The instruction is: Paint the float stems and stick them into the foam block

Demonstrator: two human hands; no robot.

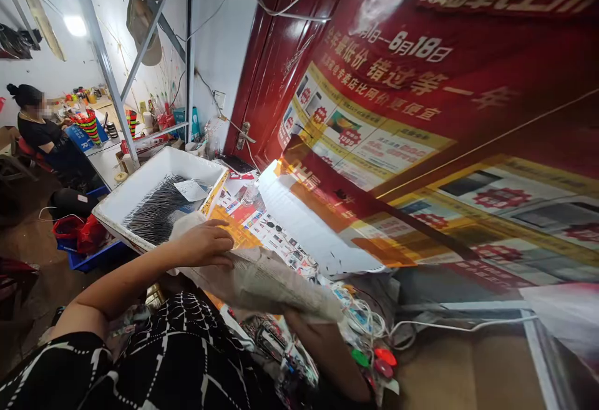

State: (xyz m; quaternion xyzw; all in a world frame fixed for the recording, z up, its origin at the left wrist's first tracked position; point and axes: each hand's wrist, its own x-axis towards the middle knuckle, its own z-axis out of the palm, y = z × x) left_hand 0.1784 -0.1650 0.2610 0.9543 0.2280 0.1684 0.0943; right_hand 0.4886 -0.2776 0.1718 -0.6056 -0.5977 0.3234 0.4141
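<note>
My left hand (pixel 203 244) lies over the near-left end of a long bundle in pale, cloudy wrapping (pixel 276 282), its fingers bent down against it. The bundle lies crosswise in front of my body; what is inside cannot be made out. My right forearm (pixel 318 347) reaches up to the bundle's right part, and the hand itself is hidden beneath the wrapping. Just beyond my left hand stands a white foam box (pixel 105 207) holding many thin dark rods (pixel 156 210) and a scrap of white paper (pixel 191 190).
A printed poster sheet (pixel 374 117) hangs at the right, above a white board (pixel 309 223). Tangled white cables (pixel 365 316) lie below it. A metal frame post (pixel 105 67) rises at the left. Farther off, a person in dark clothes (pixel 40 126) sits at a cluttered table.
</note>
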